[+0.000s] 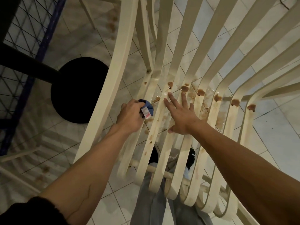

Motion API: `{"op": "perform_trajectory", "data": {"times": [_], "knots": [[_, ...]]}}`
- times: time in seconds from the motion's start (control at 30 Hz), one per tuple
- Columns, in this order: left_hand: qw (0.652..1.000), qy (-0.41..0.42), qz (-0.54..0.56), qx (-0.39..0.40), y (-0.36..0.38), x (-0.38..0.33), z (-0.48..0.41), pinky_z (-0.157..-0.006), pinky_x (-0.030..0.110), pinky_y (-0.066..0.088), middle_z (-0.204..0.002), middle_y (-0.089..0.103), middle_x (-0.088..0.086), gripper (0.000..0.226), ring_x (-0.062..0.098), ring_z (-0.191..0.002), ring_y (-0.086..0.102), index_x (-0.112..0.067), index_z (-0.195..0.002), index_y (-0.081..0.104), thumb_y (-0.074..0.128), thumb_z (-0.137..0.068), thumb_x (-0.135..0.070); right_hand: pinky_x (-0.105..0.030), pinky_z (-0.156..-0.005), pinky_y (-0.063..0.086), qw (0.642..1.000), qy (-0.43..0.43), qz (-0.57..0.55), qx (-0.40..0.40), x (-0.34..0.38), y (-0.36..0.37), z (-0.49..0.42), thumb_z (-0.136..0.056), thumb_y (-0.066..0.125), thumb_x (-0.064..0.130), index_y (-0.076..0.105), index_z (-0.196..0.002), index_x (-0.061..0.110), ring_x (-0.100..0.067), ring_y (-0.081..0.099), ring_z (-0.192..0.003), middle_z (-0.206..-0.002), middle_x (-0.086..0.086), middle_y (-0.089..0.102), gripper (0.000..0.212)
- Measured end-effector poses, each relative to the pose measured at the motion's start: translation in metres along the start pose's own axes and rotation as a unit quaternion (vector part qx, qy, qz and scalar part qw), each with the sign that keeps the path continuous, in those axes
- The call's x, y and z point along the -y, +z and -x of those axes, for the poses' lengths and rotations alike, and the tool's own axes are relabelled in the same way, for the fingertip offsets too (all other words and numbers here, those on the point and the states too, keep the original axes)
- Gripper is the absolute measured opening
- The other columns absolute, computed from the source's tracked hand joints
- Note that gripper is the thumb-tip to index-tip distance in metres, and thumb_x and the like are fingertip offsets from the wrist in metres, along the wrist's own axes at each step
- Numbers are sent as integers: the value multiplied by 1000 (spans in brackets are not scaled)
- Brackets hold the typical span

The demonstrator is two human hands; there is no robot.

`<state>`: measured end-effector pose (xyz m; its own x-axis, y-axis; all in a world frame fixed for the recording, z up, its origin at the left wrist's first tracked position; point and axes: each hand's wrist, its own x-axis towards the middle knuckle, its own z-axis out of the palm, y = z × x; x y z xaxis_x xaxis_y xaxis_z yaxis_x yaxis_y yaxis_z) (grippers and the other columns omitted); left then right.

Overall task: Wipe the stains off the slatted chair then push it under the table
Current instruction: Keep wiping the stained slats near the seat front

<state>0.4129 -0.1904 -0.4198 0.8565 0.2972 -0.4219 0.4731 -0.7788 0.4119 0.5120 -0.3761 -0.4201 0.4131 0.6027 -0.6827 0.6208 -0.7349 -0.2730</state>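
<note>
Looking down through the head camera, I see the slatted chair (121, 62) right beneath me, its cream slats fanning across the middle and right of the view above the pale tiled floor (267, 127). Brown stains (201, 92) sit in a row where the slats bend, and fainter smears and drips run along the seat slats toward me. My left hand (129, 117) is curled around a bunched blue cloth (148, 108) with a white and red tag, at the left seat slats just beside the chair's wide side rail. My right hand (183, 116) lies flat on the seat slats, fingers straight and spread, holding nothing, its fingertips just short of the stain row. Grey trousers (149, 200) and 2 black shoes (192, 158) show through the slats below. Left of the chair, a black round base (78, 90) with a dark post rests on the tiles, and a wire grid (24, 30) with a blue edge fills the far left.
</note>
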Motion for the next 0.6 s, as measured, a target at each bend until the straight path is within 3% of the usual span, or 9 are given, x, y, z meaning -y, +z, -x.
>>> {"op": "perform_trajectory", "data": {"times": [0.3,0.4,0.5,0.6], "knots": [[1000,8,2,0,-7,1,28,-70,24,36,-91,58,5,7,29,-87,60,-9,-90,69,67,-83,-9,-67,-115,2,1000,0,1,4,1,0,0,-79,77,40,-18,-153,21,-40,-36,-138,-157,3,-34,122],[1000,7,7,-14,-8,-6,11,-73,24,34,-100,61,10,13,30,-91,58,-8,-97,68,64,-85,-6,-66,-115,2,1000,-1,-2,5,0,-1,0,-79,77,40,-17,-154,21,-40,-36,-139,-157,3,-33,121],[1000,7,1,-14,-7,-8,11,-72,26,32,-97,61,11,9,29,-88,58,-7,-92,67,61,-85,-4,-66,-115,2,1000,1,-3,8,0,-1,0,-79,77,40,-16,-154,22,-39,-36,-139,-157,3,-33,121],[999,28,-4,-14,-4,-3,33,-75,33,41,-93,60,7,9,29,-84,59,-11,-87,69,63,-83,-4,-66,-115,2,1000,1,-2,6,0,0,0,-79,78,40,-16,-154,22,-39,-36,-139,-157,3,-33,121]]}}
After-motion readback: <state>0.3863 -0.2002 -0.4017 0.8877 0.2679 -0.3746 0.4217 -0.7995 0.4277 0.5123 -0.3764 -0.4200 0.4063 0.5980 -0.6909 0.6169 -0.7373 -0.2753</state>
